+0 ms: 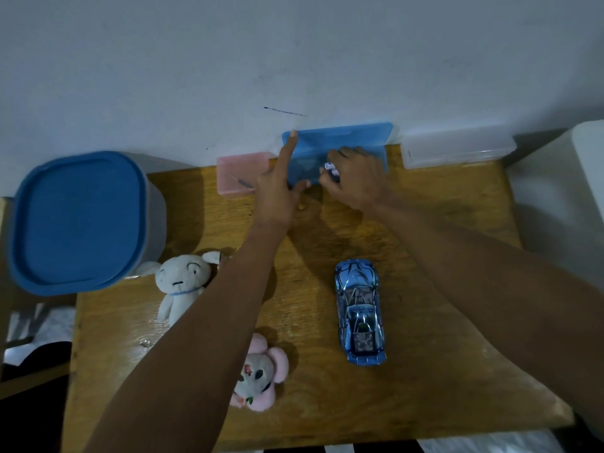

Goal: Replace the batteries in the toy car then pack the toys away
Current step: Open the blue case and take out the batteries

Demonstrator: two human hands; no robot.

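Wooden surface (425, 371) against a pale wall, toys near, cases far.

Nearest: pink flower plush (261, 374), then blue toy car (359, 312) on its wheels, well short of both hands, and white plush (183, 286) left of it, beside a blue-lidded tub (78, 220). Farther back: left hand (281, 188), forefinger straight, propping the raised lid of the blue case (343, 142); right hand (356, 178) curled around small batteries (330, 168) over that case. Pink case (242, 171) and clear case (457, 152) flanking it.

A home room: plush toys (183, 286) on a wooden table (425, 371).
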